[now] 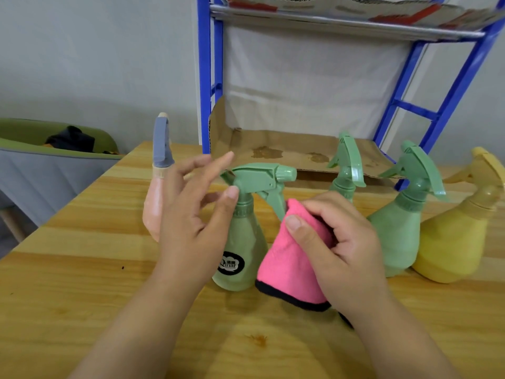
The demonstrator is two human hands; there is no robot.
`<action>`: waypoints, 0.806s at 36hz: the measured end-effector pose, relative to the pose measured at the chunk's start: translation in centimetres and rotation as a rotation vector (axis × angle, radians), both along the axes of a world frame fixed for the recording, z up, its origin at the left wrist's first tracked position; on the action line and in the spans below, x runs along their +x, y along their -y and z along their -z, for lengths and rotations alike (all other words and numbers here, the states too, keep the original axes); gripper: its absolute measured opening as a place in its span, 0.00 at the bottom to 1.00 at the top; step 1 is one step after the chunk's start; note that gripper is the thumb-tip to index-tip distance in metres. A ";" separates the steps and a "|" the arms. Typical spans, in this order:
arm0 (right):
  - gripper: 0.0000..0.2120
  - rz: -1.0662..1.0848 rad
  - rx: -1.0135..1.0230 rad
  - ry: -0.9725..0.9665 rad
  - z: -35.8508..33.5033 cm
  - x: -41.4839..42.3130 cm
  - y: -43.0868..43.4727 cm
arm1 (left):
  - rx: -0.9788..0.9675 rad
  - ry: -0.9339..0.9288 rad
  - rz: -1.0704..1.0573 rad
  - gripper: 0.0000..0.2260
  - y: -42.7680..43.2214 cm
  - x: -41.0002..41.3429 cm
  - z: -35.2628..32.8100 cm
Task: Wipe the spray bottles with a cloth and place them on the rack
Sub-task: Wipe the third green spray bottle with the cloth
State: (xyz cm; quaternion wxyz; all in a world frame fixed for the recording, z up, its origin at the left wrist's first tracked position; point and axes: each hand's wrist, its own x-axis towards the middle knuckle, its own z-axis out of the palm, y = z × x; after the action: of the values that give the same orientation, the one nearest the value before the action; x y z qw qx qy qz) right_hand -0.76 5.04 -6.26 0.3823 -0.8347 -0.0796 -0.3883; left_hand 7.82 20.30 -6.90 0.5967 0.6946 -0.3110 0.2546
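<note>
right hand (338,242) grips the bunched pink cloth (287,269), whose hem is on the wooden table (82,269). left hand (191,214) is open with fingers spread, thumb tip at the neck of the green spray bottle (243,242), which stands upright on the table just beside the cloth. blue rack (205,77) stands behind, with cardboard (273,149) on its lower shelf.

We can read one mark only: a black oval label (231,265) low on the front of the nearest green bottle (244,236). Inside it is a white cloud shape with dark lettering that starts with a large Q. We make it out as roughly "Qinar", but the last letters are blurred. The red print on the cardboard (396,17) on the rack (204,77) is too blurred for us to read.
</note>
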 end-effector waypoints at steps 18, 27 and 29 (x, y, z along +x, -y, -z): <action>0.12 0.024 0.036 0.237 -2.9 0.8 -1.4 | 0.176 0.173 -0.080 0.15 0.1 -0.2 -0.3; 0.11 -0.136 0.366 0.029 -1.6 0.4 -1.0 | 0.082 0.028 0.084 0.15 0.2 -0.6 -0.4; 0.11 -0.123 0.376 0.030 -1.3 0.4 -1.2 | 0.060 -0.001 0.141 0.15 0.0 -0.7 -0.5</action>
State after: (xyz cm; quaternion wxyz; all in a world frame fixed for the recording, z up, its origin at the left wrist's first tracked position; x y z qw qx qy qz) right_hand -0.35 6.26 -4.95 0.5532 -0.7363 -0.0621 -0.3846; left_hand 7.08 20.26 -6.40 0.5922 0.6886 -0.3664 0.2021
